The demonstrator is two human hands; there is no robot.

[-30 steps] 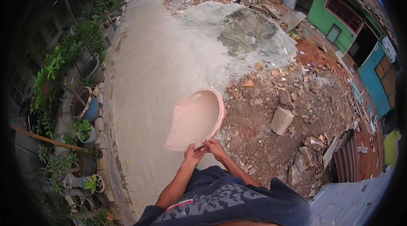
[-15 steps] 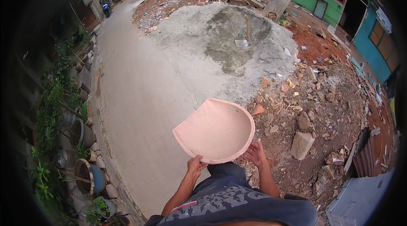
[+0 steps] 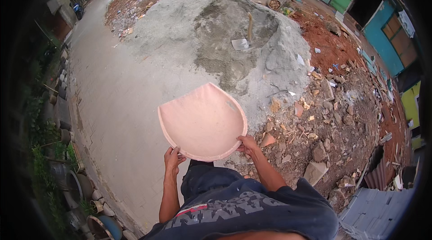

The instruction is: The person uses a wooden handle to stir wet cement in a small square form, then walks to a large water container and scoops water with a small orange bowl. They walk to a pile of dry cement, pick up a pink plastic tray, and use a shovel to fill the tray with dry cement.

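A shallow pink scoop-shaped tray (image 3: pixel 204 123), rounded on the side nearest me and pointed at the far side, is held out in front of my body. Its inside looks bare apart from a dusty film. My left hand (image 3: pixel 173 159) grips the near left rim, fingers curled beneath it. At the right rim my right hand (image 3: pixel 246 144) is closed on the edge, thumb on top. Beyond the tray lies a large heap of grey sand (image 3: pixel 166 28) with a darker damp patch. A tool with a flat metal blade (image 3: pixel 240 44) and wooden handle (image 3: pixel 250 26) stands in that patch.
Broken bricks and stones (image 3: pixel 319 150) cover the ground on my right. A paved lane (image 3: pixel 112 118) runs along the left, edged with plant pots (image 3: pixel 103 227). Grey stacked sheets (image 3: pixel 375 213) sit at the lower right. Green and blue house walls (image 3: pixel 387 37) stand at the far right.
My right hand, open beside the tray before, now grips its right rim. The tray has shifted left and up in view. The sand heap appears closer.
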